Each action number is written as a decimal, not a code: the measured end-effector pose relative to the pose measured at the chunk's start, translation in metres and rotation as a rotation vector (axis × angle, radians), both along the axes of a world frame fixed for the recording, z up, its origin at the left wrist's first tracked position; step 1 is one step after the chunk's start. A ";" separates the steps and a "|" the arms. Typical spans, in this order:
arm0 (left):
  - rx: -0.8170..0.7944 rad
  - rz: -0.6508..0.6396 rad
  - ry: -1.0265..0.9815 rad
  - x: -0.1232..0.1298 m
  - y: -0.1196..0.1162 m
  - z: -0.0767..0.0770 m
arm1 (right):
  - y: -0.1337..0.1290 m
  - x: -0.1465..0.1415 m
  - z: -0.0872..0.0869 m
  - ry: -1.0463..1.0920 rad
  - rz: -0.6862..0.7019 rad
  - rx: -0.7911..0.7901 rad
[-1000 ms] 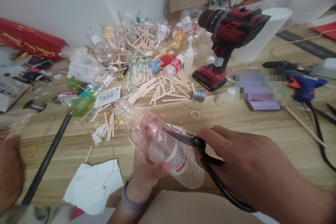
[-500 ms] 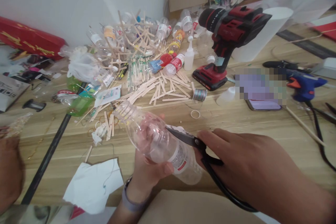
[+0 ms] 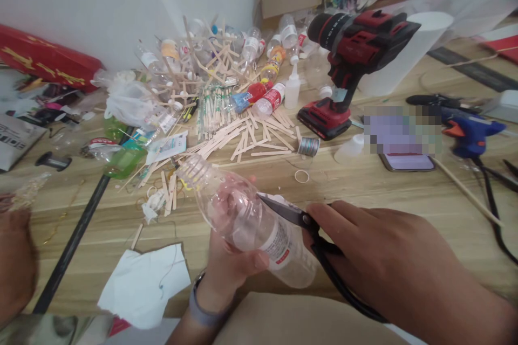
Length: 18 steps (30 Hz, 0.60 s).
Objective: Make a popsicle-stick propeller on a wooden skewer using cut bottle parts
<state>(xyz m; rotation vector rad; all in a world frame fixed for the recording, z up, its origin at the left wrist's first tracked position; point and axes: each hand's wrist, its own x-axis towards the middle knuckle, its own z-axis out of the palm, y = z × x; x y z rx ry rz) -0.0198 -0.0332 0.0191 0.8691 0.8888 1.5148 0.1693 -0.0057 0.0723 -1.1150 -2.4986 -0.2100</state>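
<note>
Bottle [image 3: 253, 226] barely shifted, seemingly; left fingers [image 3: 257, 262] wrap it, right fingers [image 3: 326, 215] clench scissors [image 3: 285, 211].

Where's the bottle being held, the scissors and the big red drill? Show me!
Bottle [image 3: 292, 265]: head view, on its clear lower end.
Scissors [image 3: 283, 210]: head view, on the dark blade.
Red drill [image 3: 352, 46]: head view, on its upper body.

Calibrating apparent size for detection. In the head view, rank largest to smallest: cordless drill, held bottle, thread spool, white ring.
1. Cordless drill and held bottle: too close to rank; the bottle is nearer the camera and partly covered by fingers.
2. Thread spool
3. White ring
</note>
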 end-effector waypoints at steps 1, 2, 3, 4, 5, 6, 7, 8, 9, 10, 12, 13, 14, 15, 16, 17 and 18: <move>-0.010 -0.013 -0.012 0.000 0.001 0.001 | 0.000 0.000 -0.001 0.004 0.000 0.002; -0.015 -0.032 -0.028 0.000 0.002 0.001 | 0.000 -0.001 -0.002 0.012 -0.004 0.004; -0.021 -0.053 -0.044 0.000 0.003 0.002 | 0.001 -0.001 -0.004 0.021 -0.010 0.002; -0.021 -0.070 -0.060 -0.001 0.004 0.003 | 0.001 -0.001 -0.006 0.034 -0.016 -0.005; -0.021 -0.080 -0.073 -0.001 0.005 0.003 | 0.001 -0.002 -0.009 0.048 -0.020 -0.020; -0.021 -0.088 -0.084 -0.001 0.006 0.003 | 0.001 -0.002 -0.011 0.065 -0.022 -0.037; -0.028 -0.101 -0.095 -0.002 0.006 0.003 | 0.002 -0.003 -0.013 0.083 -0.020 -0.059; -0.043 -0.119 -0.109 -0.002 0.007 0.003 | 0.003 -0.003 -0.015 0.107 -0.020 -0.075; -0.062 -0.148 -0.129 -0.002 0.007 0.003 | 0.004 -0.004 -0.016 0.132 -0.023 -0.088; -0.083 -0.180 -0.156 -0.002 0.008 0.003 | 0.005 -0.004 -0.016 0.161 -0.033 -0.091; -0.132 -0.228 -0.209 -0.001 0.008 0.004 | 0.008 -0.003 -0.015 0.220 -0.072 -0.068; -0.154 -0.235 -0.226 -0.001 0.008 0.005 | 0.010 -0.002 -0.014 0.240 -0.098 -0.049; -0.170 -0.237 -0.236 -0.001 0.009 0.005 | 0.011 -0.001 -0.013 0.250 -0.119 -0.031; -0.182 -0.232 -0.242 -0.001 0.009 0.006 | 0.012 0.000 -0.013 0.249 -0.132 -0.020; -0.192 -0.228 -0.249 -0.002 0.010 0.006 | 0.014 0.002 -0.013 0.243 -0.138 -0.017; -0.200 -0.224 -0.259 -0.002 0.010 0.007 | 0.014 0.003 -0.014 0.233 -0.140 -0.024; -0.203 -0.220 -0.272 -0.002 0.011 0.007 | 0.015 0.004 -0.014 0.226 -0.136 -0.037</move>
